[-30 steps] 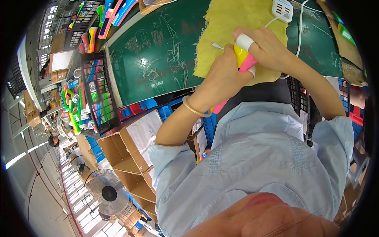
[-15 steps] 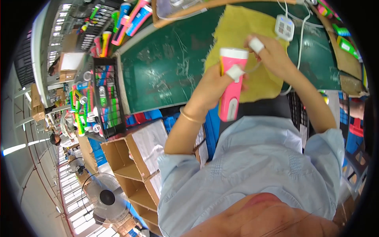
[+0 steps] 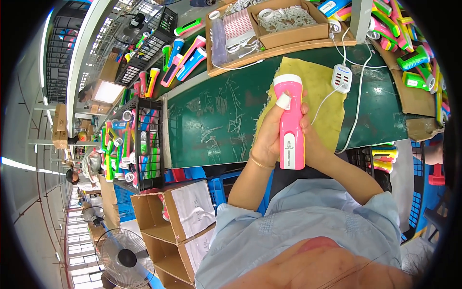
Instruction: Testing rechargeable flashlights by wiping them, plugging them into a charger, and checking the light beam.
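Note:
My left hand point(image 3: 269, 132) is wrapped around a pink flashlight point(image 3: 294, 123) with a white head, held upright above the bench's near edge. White tape covers the left thumb, which presses on the upper body. A white and grey switch panel faces me. My right hand point(image 3: 312, 144) is against the flashlight's right side, its fingers mostly hidden behind it. A white cable point(image 3: 321, 103) runs from a white multi-port USB charger point(image 3: 341, 78) to behind the flashlight near that hand; its end is hidden. Beneath lies a yellow cloth point(image 3: 326, 118) on the green bench top point(image 3: 202, 123).
A wooden tray point(image 3: 284, 50) with a carton of small white parts stands at the back. Colourful flashlights point(image 3: 416, 67) are piled at the right. A black crate point(image 3: 150, 144) of flashlights stands left, above cardboard compartments point(image 3: 161, 212). A fan point(image 3: 126, 257) is at lower left.
My right hand has come down from beside the charger to the flashlight's side. The flashlight's switch panel now faces me more squarely. The view has tilted, showing more of the bench's back.

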Demonstrator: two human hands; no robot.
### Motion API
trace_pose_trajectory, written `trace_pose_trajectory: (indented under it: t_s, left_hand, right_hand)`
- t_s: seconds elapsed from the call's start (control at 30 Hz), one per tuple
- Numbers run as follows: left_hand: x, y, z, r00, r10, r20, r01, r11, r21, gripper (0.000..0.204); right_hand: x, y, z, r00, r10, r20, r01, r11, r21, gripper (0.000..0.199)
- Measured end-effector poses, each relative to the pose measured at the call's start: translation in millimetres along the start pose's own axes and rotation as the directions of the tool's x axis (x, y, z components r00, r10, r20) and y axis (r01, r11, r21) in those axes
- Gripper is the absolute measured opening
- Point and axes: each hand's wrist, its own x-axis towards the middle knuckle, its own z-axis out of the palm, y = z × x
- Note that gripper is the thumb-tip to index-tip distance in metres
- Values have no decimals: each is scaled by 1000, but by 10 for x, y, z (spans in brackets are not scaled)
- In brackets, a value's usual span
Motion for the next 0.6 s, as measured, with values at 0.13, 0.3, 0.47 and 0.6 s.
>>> trace_pose_trajectory:
  t_s: [0.13, 0.3, 0.47, 0.6]
  left_hand:
    - [23, -56, -5, 997, -50, 52, 52, 998, -46, 44]
    - [-64, -71, -13, 1000, -20, 5, 20, 999, 25, 42]
    - [-268, -102, 41, 986, 130, -103, -86, 934, 347, 41]
    - [-309, -127, 119, 972, 187, -141, -100, 874, 475, 15]
  right_hand:
    - [-131, 382, 299, 859, 402, 318, -164, -373, 913, 32]
    - [-149, 432, 233, 845, 429, 319, -423, 171, 890, 35]
    - [66, 205, -57, 896, 238, 375, -424, 709, 563, 29]
    - [-58, 262, 100, 827, 215, 519, -447, -307, 840, 29]
